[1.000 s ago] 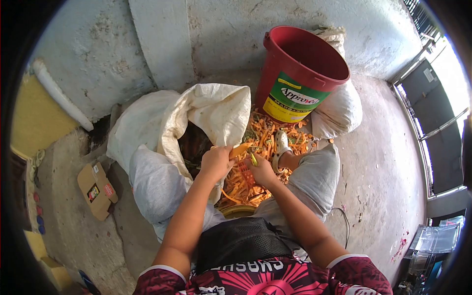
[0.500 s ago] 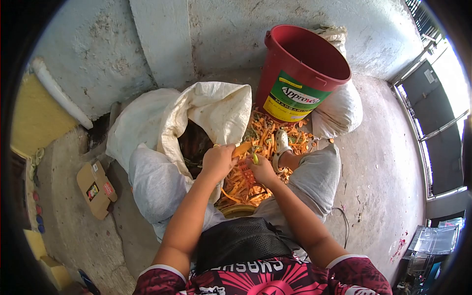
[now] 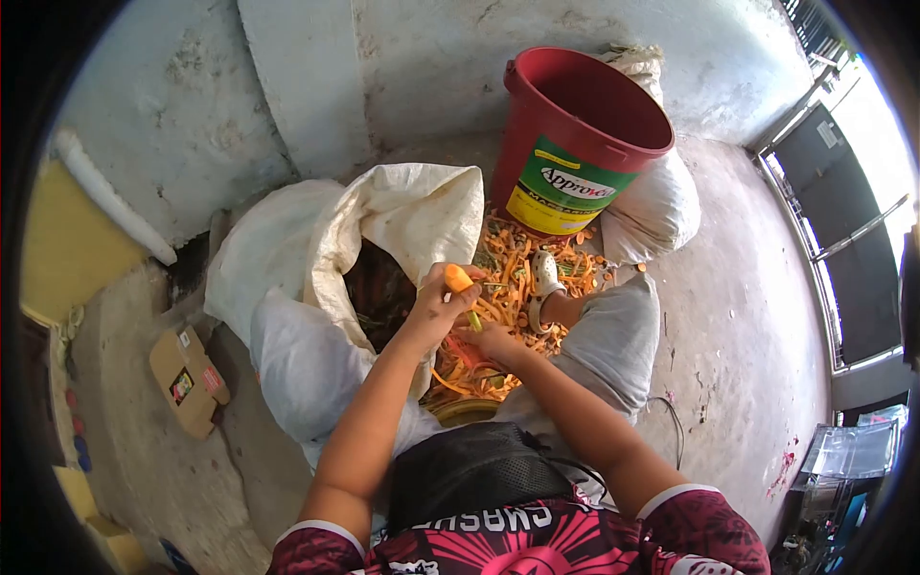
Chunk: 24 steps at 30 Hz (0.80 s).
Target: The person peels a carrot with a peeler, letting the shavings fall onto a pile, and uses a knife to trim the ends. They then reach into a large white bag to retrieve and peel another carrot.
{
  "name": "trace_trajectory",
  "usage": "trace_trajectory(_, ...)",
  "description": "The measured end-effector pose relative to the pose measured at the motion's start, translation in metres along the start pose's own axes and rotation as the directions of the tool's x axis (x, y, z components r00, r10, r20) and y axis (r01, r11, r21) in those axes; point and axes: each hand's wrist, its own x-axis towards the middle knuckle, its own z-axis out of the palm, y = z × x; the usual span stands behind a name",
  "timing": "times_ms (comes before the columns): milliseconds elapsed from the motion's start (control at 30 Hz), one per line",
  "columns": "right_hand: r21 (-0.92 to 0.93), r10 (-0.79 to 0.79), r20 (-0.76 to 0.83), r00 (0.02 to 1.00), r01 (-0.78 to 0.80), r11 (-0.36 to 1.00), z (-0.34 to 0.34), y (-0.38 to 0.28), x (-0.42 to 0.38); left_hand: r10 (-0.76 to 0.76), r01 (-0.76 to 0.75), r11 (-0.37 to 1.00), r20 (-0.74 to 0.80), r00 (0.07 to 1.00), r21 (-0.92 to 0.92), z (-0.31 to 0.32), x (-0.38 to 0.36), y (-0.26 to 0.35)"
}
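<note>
My left hand (image 3: 440, 307) gripped a carrot (image 3: 458, 278), my right hand (image 3: 492, 341) a yellow-green tool (image 3: 474, 321); so close together, one slip could have nicked me.

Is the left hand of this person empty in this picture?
No, the left hand grips an orange carrot, whose blunt end shows plainly at the fingers.

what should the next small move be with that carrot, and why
Probably stroke the yellow-green tool along the carrot: the left hand grips the carrot, the right hand holds the tool close below it, and orange peelings lie on the floor ahead.
</note>
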Motion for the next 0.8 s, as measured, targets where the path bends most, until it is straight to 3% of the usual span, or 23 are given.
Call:
trace_trajectory(33, 0.178, 0.015, 0.052, 0.999, -0.024, 0.984, 0.004, -0.004, -0.004, -0.141, 0.142, 0.975, 0.022, 0.990, -0.172, 0.001, -0.001, 0.004)
trace_trajectory(67, 0.237, 0.005, 0.033, 0.999, -0.013, 0.971, 0.002, -0.001, -0.001, -0.275, 0.280, 0.900, 0.064, 0.959, -0.334, 0.001, -0.003, 0.006)
trace_trajectory(133, 0.349, -0.008, 0.005, 1.000, 0.006, 0.937, 0.000, 0.001, 0.008, -0.264, 0.268, 0.896, 0.060, 0.963, -0.355, -0.005, -0.004, 0.002)
trace_trajectory(167, 0.340, -0.113, 0.044, 0.993, 0.092, 0.936, -0.006, 0.001, 0.009, -0.243, 0.240, 0.900, 0.038, 0.969, -0.364, -0.007, -0.003, -0.001)
trace_trajectory(233, 0.414, -0.092, 0.048, 0.995, 0.064, 0.908, -0.012, -0.017, -0.002, -0.246, 0.227, 0.905, -0.007, 0.969, -0.361, -0.016, -0.002, -0.002)
trace_trajectory(333, 0.434, -0.138, -0.029, 0.990, 0.137, 0.890, -0.022, -0.027, -0.002, -0.278, 0.250, 0.765, 0.046, 0.960, -0.594, -0.036, -0.003, 0.004)
trace_trajectory(367, 0.435, -0.154, -0.045, 0.987, 0.158, 0.886, -0.026, -0.028, -0.004, -0.270, 0.257, 0.772, 0.066, 0.961, -0.581, -0.041, -0.004, 0.009)
trace_trajectory(500, 0.329, -0.199, -0.129, 0.971, 0.231, 0.916, -0.024, -0.048, -0.022, -0.373, 0.413, 0.864, 0.185, 0.909, -0.286, -0.058, -0.008, 0.019)
trace_trajectory(633, 0.214, -0.212, -0.161, 0.964, 0.244, 0.946, -0.025, -0.054, -0.029, -0.379, 0.311, 0.906, 0.219, 0.899, 0.289, -0.064, -0.009, 0.003)
trace_trajectory(733, 0.128, -0.310, -0.125, 0.942, 0.325, 0.937, -0.020, -0.043, -0.025, -0.253, 0.125, 0.905, 0.277, 0.927, 0.407, -0.041, -0.010, -0.003)
trace_trajectory(800, 0.004, -0.335, -0.113, 0.935, 0.338, 0.941, -0.015, -0.039, -0.025, -0.293, 0.155, 0.890, 0.277, 0.915, 0.429, -0.028, -0.010, -0.002)
